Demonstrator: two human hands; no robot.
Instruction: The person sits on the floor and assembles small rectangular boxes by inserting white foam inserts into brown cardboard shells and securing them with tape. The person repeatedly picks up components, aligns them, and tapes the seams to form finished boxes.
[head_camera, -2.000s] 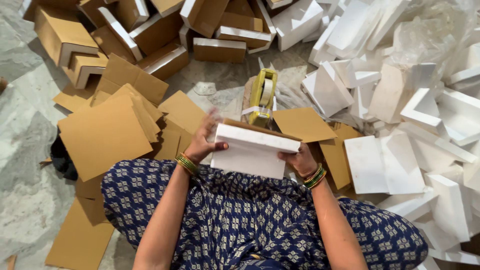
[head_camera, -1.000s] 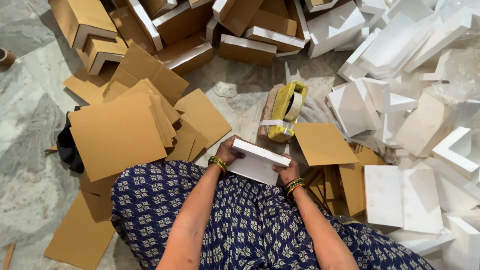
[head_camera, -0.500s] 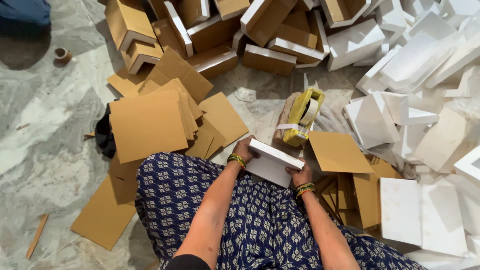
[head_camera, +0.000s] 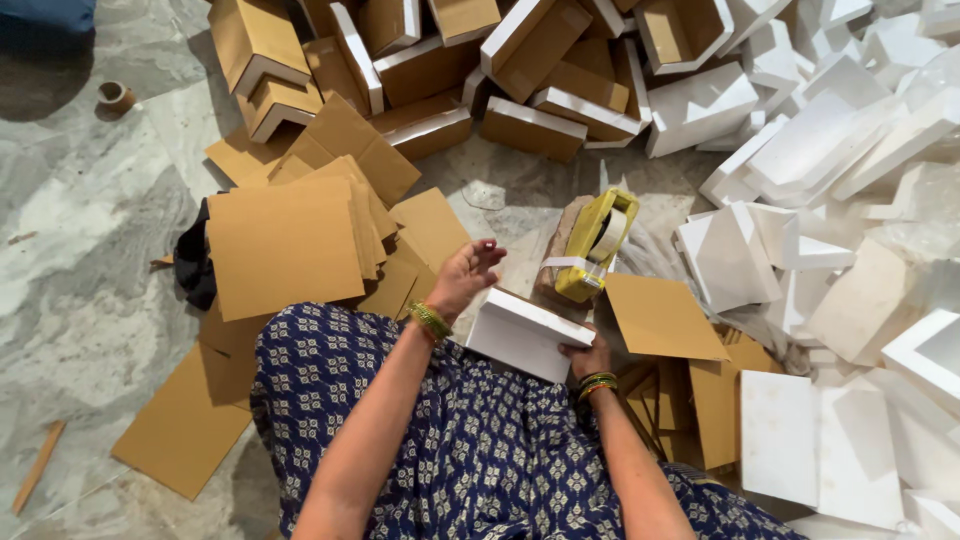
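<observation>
A white foam block (head_camera: 522, 333) with a thin cardboard top edge rests on my lap over the blue patterned cloth. My right hand (head_camera: 590, 355) grips its right end from below. My left hand (head_camera: 465, 275) is lifted just off the block's left end, fingers spread and holding nothing. A yellow tape dispenser (head_camera: 596, 244) stands just beyond the block on the floor, next to a brown cardboard sheet (head_camera: 660, 318).
A stack of flat cardboard sheets (head_camera: 285, 245) lies to my left. Finished cardboard-and-foam boxes (head_camera: 530, 128) are heaped at the back. White foam pieces (head_camera: 840, 150) fill the right side. A tape roll (head_camera: 115, 96) sits far left on the marble floor.
My left hand has come off the block's left end and opened. The view has shifted, so the floor on the left shows more. My right hand still holds the block.
</observation>
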